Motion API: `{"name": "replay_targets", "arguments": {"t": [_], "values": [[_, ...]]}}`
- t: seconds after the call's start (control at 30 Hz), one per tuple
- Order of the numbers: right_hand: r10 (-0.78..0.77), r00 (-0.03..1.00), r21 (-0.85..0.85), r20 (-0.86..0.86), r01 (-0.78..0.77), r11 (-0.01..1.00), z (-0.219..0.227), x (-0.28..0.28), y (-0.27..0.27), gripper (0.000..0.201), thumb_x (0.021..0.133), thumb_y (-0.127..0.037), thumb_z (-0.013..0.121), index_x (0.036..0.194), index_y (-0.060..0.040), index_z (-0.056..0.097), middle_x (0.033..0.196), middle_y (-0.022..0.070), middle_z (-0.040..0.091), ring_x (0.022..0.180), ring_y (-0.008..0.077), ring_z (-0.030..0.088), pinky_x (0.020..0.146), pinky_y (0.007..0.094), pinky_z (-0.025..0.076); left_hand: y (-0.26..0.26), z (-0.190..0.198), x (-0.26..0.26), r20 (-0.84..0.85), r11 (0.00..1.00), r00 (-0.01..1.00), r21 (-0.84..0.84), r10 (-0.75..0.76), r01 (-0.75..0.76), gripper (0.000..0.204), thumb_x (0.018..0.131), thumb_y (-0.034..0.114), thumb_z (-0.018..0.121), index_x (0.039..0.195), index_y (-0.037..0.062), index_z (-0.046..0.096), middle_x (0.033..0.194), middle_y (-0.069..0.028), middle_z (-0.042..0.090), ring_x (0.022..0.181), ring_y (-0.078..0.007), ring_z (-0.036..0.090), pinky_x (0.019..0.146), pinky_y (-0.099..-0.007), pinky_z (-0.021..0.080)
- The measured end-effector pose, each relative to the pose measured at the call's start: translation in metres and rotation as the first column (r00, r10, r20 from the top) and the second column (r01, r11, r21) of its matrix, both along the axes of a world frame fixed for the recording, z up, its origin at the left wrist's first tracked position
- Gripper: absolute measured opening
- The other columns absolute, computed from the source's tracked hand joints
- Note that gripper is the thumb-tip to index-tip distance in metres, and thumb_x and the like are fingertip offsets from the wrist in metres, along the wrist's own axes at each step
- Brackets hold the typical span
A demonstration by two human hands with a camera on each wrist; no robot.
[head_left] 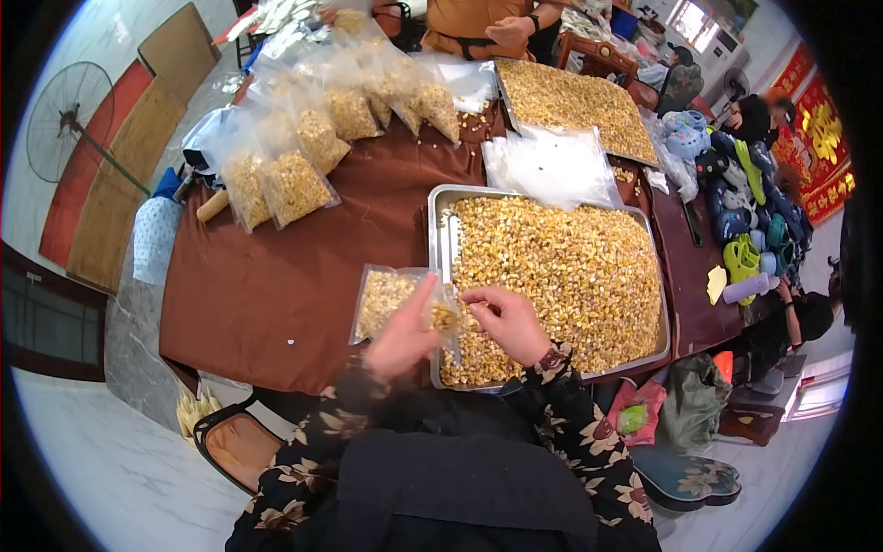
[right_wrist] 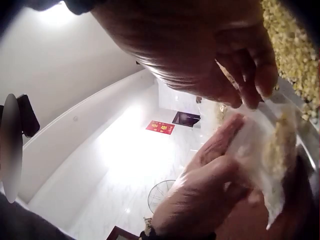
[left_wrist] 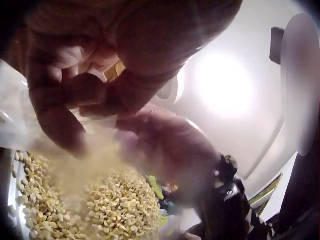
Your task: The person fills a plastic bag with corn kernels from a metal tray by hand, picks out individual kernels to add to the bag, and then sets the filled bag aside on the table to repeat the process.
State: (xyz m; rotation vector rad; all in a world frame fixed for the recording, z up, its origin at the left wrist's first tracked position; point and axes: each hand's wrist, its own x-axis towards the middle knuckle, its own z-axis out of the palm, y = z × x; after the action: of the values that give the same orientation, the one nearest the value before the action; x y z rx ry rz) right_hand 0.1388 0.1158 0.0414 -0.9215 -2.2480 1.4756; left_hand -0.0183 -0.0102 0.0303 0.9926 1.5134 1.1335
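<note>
A clear plastic bag [head_left: 379,299] partly filled with yellow, corn-like kernels is held at the near left edge of a metal tray [head_left: 435,239]. My left hand [head_left: 405,339] grips the bag from its near side, fingers pointing toward the tray. At the bag's tray-side edge, the right hand [head_left: 510,328] pinches the plastic between thumb and fingers. The right wrist view shows those fingertips at the top of the bag [right_wrist: 250,137], with the left hand [right_wrist: 202,187] behind it. Kernels [head_left: 561,276] lie heaped in the tray.
Filled bags [head_left: 299,189] stand in a cluster at the far left of the brown cloth [head_left: 258,285]. Flat plastic bags [head_left: 552,168] lie behind the tray, near a second kernel tray [head_left: 579,106]. Shoes [head_left: 736,184] are piled on the right. A person [head_left: 487,28] stands across the table.
</note>
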Motion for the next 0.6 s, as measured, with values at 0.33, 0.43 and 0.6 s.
{"name": "replay_targets", "arguments": {"t": [0.33, 0.43, 0.6], "values": [[0.549, 0.587, -0.152, 0.595, -0.589, 0.794, -0.071, 0.059, 0.005, 0.029, 0.076, -0.005, 0.050, 0.099, -0.0098, 0.069, 0.093, 0.0135, 0.068, 0.089, 0.0305, 0.064, 0.078, 0.0388, 0.049, -0.030, 0.027, -0.065, 0.323, 0.981, 0.932, 0.047, 0.165, -0.190, 0.080, 0.075, -0.005, 0.047, 0.146, 0.0057, 0.014, 0.090, -0.0070, 0.057, 0.058, -0.0093, 0.053, 0.055, -0.0226, 0.048], [0.517, 0.579, -0.136, 0.630, -0.574, 0.807, -0.076, 0.055, -0.008, 0.035, 0.074, -0.005, 0.046, 0.101, -0.0089, 0.068, 0.101, 0.0154, 0.066, 0.092, 0.0324, 0.062, 0.084, 0.0375, 0.048, -0.025, 0.025, -0.050, 0.313, 0.982, 0.934, 0.025, 0.170, -0.187, 0.080, 0.075, -0.003, 0.048, 0.146, 0.0062, 0.015, 0.080, -0.0042, 0.055, 0.057, -0.0083, 0.052, 0.054, -0.0226, 0.048], [0.208, 0.957, 0.372, 0.202, -0.271, 0.888, -0.094, 0.044, -0.013, 0.032, 0.075, 0.001, 0.043, 0.097, -0.0043, 0.066, 0.095, 0.0171, 0.065, 0.093, 0.0348, 0.060, 0.085, 0.0391, 0.047, -0.018, 0.021, -0.038, 0.284, 0.993, 0.952, 0.012, 0.112, -0.120, 0.078, 0.076, -0.002, 0.045, 0.147, 0.0063, 0.014, 0.079, -0.0046, 0.054, 0.058, -0.0092, 0.053, 0.056, -0.0232, 0.049]]}}
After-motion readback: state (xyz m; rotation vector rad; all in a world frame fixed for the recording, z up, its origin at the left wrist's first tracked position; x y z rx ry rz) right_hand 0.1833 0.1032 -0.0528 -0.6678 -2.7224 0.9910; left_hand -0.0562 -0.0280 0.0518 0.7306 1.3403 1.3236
